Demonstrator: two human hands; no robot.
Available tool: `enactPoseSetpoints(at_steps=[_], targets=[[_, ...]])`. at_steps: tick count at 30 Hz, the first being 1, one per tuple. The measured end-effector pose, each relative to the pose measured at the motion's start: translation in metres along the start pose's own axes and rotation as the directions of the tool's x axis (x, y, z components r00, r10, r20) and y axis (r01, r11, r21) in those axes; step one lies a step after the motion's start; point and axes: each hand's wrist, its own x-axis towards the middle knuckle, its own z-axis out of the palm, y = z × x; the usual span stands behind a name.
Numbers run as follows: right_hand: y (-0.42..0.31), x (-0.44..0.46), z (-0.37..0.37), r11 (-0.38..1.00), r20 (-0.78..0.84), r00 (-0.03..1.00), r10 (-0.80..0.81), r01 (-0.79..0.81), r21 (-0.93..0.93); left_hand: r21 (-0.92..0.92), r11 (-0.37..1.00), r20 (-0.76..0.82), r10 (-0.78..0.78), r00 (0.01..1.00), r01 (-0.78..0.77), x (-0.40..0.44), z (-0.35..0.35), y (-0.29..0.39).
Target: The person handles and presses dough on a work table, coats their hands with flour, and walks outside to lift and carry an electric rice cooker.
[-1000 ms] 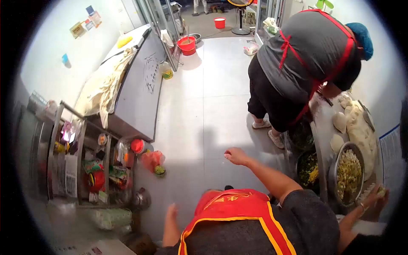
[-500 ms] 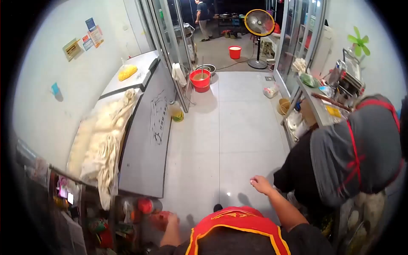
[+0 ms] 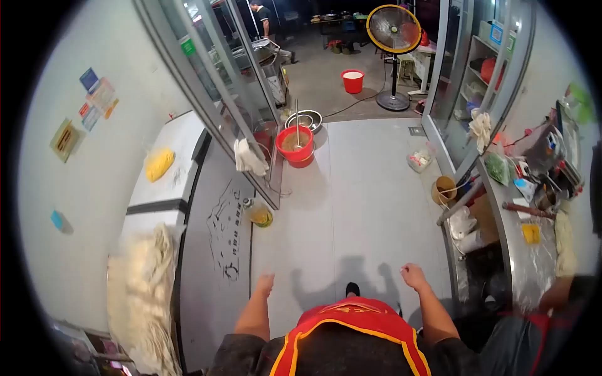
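My left hand hangs over the floor beside the long white chest at the left, its fingers loosely curled with nothing seen in them. On the other side of my red apron, my right hand is held out over the pale tiles, fingers bent inward and empty. Neither hand touches anything. The chest bears a draped cream cloth and a yellow item. An oil bottle stands on the floor against the chest.
Ahead is an open glass doorway with a red bucket, a metal bowl, another red bucket, a fan and a distant person. At right are a cluttered metal counter, a brown bin and a co-worker's arm.
The view has moved forward toward the doorway. The co-worker has passed to the lower right edge, and the shelves at left have mostly left the view. Both my hands remain free of objects.
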Motion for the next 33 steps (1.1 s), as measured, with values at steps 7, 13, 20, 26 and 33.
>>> enactPoseSetpoints(at_steps=[7,13,20,26,33], targets=[[-0.100,0.268,-0.067,0.973,0.123,0.986,-0.116,0.088,0.211,0.041,0.961,0.099,-0.275,0.956,0.272,0.079,-0.002,0.017],[-0.081,0.472,-0.099,0.984,-0.019,0.987,-0.158,0.159,0.081,-0.096,0.930,0.366,0.365,0.856,-0.356,0.144,0.030,0.209],[0.088,0.600,-0.106,0.912,0.211,0.945,0.249,-0.155,-0.380,0.006,0.999,0.184,0.048,0.982,-0.050,0.465,0.159,0.534],[0.105,0.736,-0.119,0.813,0.502,0.725,0.471,-0.137,-0.565,-0.003,0.782,0.154,0.617,0.772,-0.624,0.564,0.229,0.840],[0.071,1.108,-0.164,0.880,0.432,0.767,0.474,-0.429,-0.204,0.068,0.998,0.232,-0.012,0.973,-0.005,0.665,0.237,0.909]])
